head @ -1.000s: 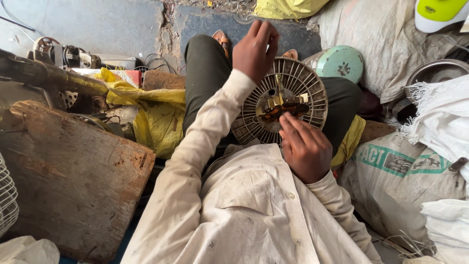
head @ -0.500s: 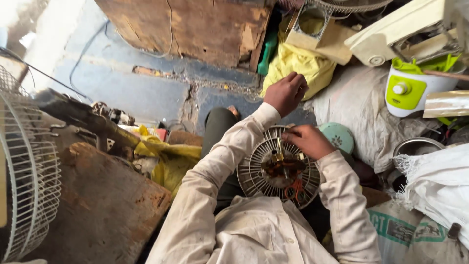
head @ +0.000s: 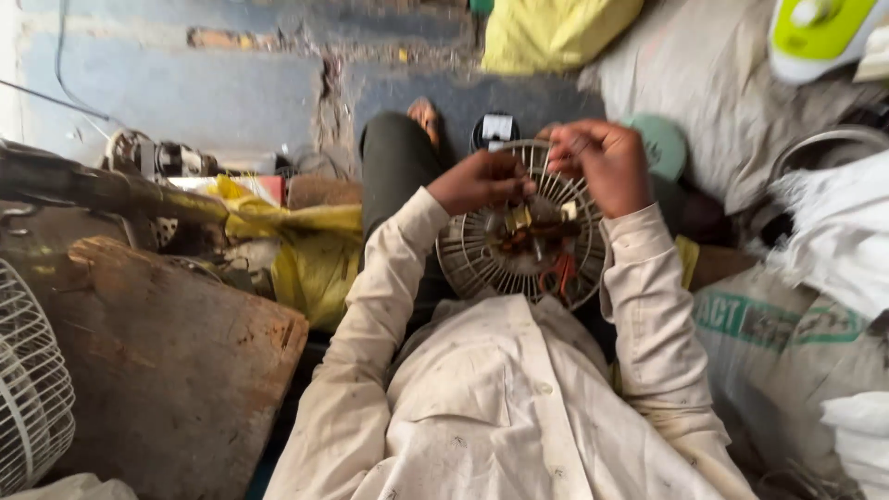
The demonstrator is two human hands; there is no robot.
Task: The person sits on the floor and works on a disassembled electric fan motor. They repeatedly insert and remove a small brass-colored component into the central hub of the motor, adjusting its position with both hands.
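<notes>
A round white slatted fan housing [head: 472, 255] rests on my lap, with copper windings and a small motor [head: 528, 236] at its centre and red wires [head: 558, 273] at the lower right. My left hand [head: 480, 181] is curled over the housing's upper left, fingertips on the motor parts. My right hand [head: 604, 162] is above the upper right rim, its fingers pinched on what looks like a thin wire [head: 554, 153]. Both arms are in pale, stained sleeves.
A rusty metal sheet [head: 176, 370] and a white wire fan guard [head: 32, 389] lie at my left. Yellow plastic bags [head: 306, 250] are beside my knee. Printed sacks [head: 787, 343] and white cloth [head: 833, 231] crowd the right. A green-and-white appliance [head: 820, 32] sits at top right.
My left hand has drawn back from its far reach onto the housing's centre. My right hand has risen from the middle to the upper right rim. The view has tilted down.
</notes>
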